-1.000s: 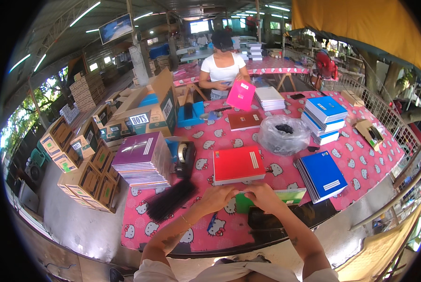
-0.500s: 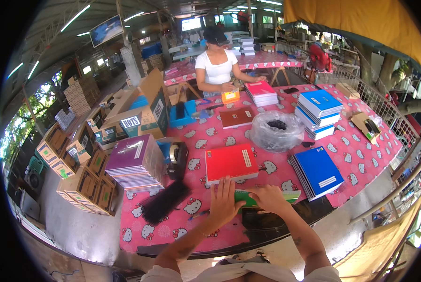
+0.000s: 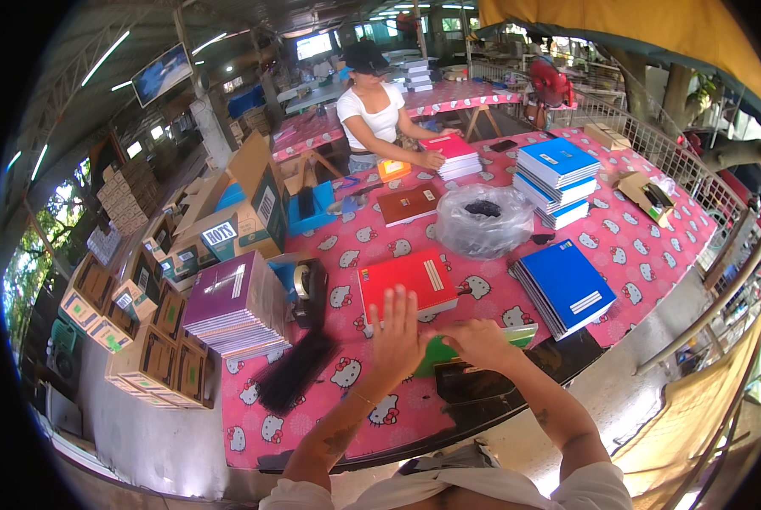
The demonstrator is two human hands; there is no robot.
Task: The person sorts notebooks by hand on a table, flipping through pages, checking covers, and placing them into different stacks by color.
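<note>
My left hand [image 3: 395, 340] is raised with its fingers stretched out, in front of a red notebook stack [image 3: 406, 285] and at the left end of a green notebook [image 3: 521, 337]. Its palm holds nothing. On the green notebook's upper edge, my right hand [image 3: 482, 344] is closed, with the thumb pointing left; its fingertips are partly hidden. The green notebook lies tilted near the table's front edge, by a dark, glossy patch [image 3: 474, 384]. Blue notebooks [image 3: 565, 289] are stacked to the right of my right hand.
Purple notebooks [image 3: 236, 302], a tape dispenser [image 3: 310, 293] and a black-bristled brush [image 3: 295, 370] are to the left. Beyond the red stack lie a brown notebook [image 3: 408, 204] and a plastic-wrapped roll [image 3: 484, 223]. Across the pink table, a person [image 3: 370, 119] handles pink notebooks [image 3: 451, 155]. Cartons [image 3: 164, 340] stand left.
My left hand has lifted off the red stack's near edge, fingers spreading upward. The right hand stays at the green notebook. The other person has leaned toward the pink stack; the view has shifted.
</note>
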